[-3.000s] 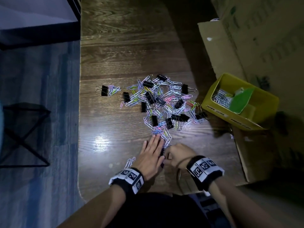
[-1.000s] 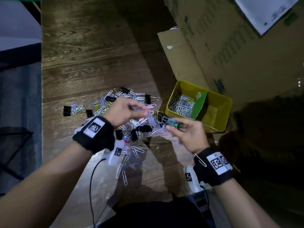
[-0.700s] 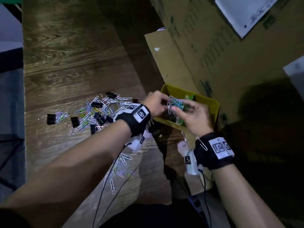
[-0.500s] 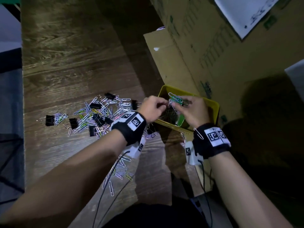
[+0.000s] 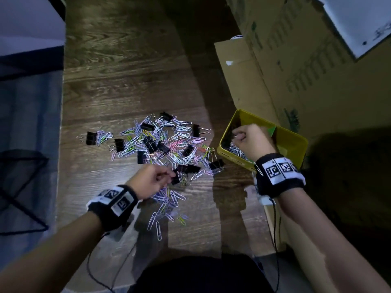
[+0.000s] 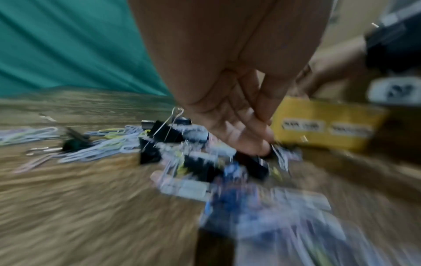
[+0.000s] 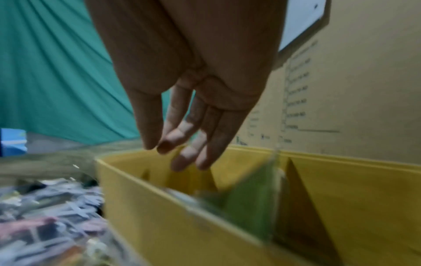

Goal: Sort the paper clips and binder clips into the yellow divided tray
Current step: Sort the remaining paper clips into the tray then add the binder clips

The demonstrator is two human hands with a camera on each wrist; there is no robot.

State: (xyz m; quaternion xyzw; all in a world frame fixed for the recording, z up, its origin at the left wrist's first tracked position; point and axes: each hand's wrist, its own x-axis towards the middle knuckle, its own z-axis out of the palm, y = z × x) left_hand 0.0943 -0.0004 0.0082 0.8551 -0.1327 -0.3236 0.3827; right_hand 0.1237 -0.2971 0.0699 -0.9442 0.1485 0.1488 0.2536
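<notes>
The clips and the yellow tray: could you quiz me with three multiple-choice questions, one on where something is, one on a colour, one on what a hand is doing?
1. Where is the right hand?
A. over the tray
B. flat on the table
C. out of sight

2. What colour is the divider in the tray?
A. red
B. green
C. white

3. How are the right hand's fingers?
A. gripping a binder clip
B. balled in a fist
C. loose, holding nothing

Answers: 1 A, the head view shows the hand above the tray's left compartment, where paper clips lie. 2 B, the right wrist view shows a green panel between the yellow walls. 3 C, that view shows the fingers hanging nearly straight, with nothing between them.
</notes>
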